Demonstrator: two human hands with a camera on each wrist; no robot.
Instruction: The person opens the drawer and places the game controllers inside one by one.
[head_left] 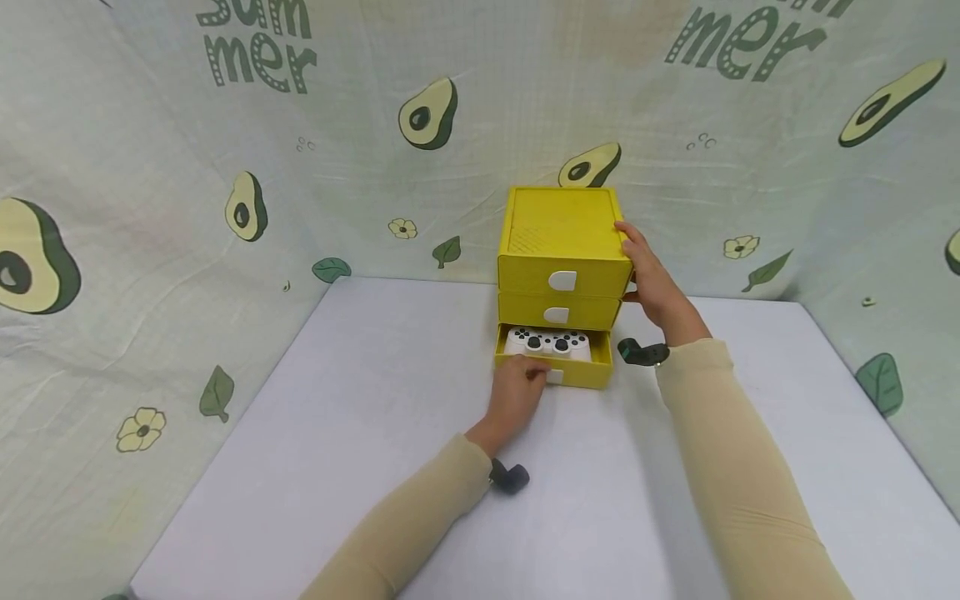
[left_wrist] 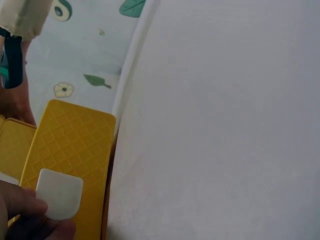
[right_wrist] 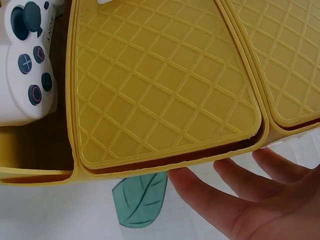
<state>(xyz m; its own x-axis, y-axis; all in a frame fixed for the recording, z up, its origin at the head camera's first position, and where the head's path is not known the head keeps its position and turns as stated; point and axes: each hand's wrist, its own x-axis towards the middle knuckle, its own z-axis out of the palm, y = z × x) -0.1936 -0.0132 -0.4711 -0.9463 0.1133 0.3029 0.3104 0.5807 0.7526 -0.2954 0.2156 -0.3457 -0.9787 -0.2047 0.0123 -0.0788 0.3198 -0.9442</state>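
A yellow three-drawer box stands at the back of the table, its bottom drawer pulled out. Inside that drawer lies a white game controller, seen close up in the right wrist view as a controller with dark sticks and buttons. My left hand pinches the drawer's white tab handle between thumb and finger. Against the box's right side rests my right hand, its fingertips touching the side wall with the fingers spread. The middle and top drawers are closed.
The box stands on a white table. Behind it hangs a pale cloth printed with avocados, leaves and flowers. A dark wrist camera is strapped near the right hand, another wrist camera near the left.
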